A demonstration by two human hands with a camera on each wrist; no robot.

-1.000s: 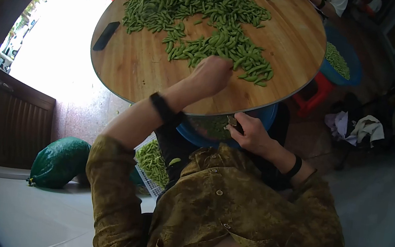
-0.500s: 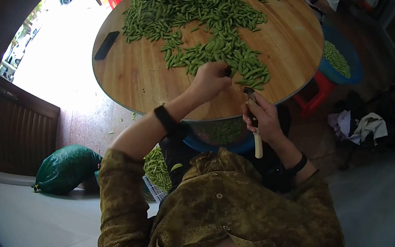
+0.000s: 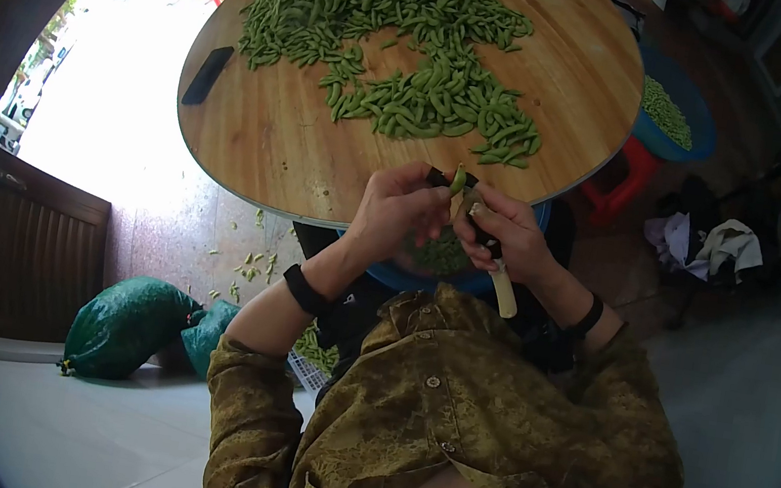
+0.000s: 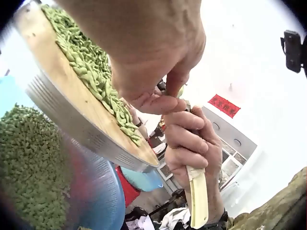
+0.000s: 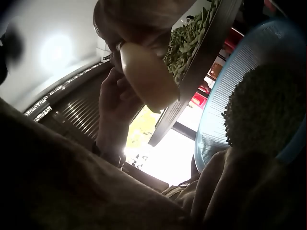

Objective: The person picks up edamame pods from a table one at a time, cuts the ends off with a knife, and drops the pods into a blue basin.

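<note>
Close together at the near edge of the round table [image 3: 293, 155], both hands meet over a blue basin. The left hand [image 3: 393, 212] pinches a green pod [image 3: 458, 179] between thumb and finger, with dark coverings on its fingertips. Fingers of the right hand [image 3: 511, 239] curl round a tool whose pale handle [image 3: 503, 292] sticks out below; its working end, beside the pod, is mostly hidden. In the left wrist view the right hand [image 4: 184, 143] grips that pale handle [image 4: 198, 196]. The handle [image 5: 146, 79] looms large in the right wrist view.
A big heap of pods [image 3: 374, 2] covers the table's far part, with a dark flat object [image 3: 206, 75] at its left. Green sacks [image 3: 129, 327] and a white crate [image 3: 308, 372] stand lower left. Another blue basin [image 3: 693, 117] sits right, near a second person's arm.
The left hand has come back from the pods to the near table edge with a pod in its fingers. The right hand rose from below the edge with the tool, then dipped slightly.
</note>
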